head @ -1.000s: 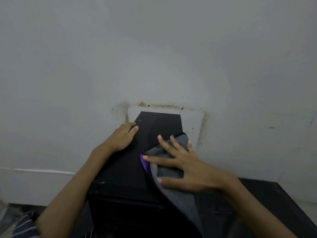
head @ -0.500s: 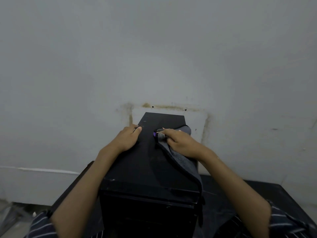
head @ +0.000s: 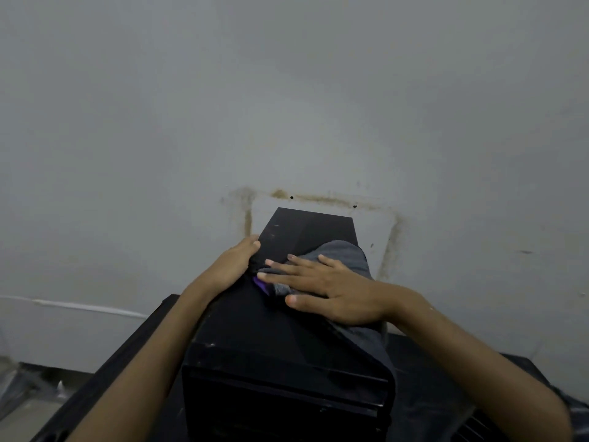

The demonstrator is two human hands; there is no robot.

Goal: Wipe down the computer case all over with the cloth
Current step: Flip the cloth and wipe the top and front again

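Right hand (head: 331,290), fingers spread flat, presses the cloth (head: 349,253) onto the computer case (head: 312,228); left hand (head: 234,266) beside it grips the edge.

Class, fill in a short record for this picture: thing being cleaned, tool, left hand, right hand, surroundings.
Thing being cleaned: black computer case, standing on a black table
Tool: grey cloth, draped over the case's right top edge
Left hand: holds the case's left edge
Right hand: flat, fingers spread, pressing the cloth
Surroundings: grey wall with brown stains
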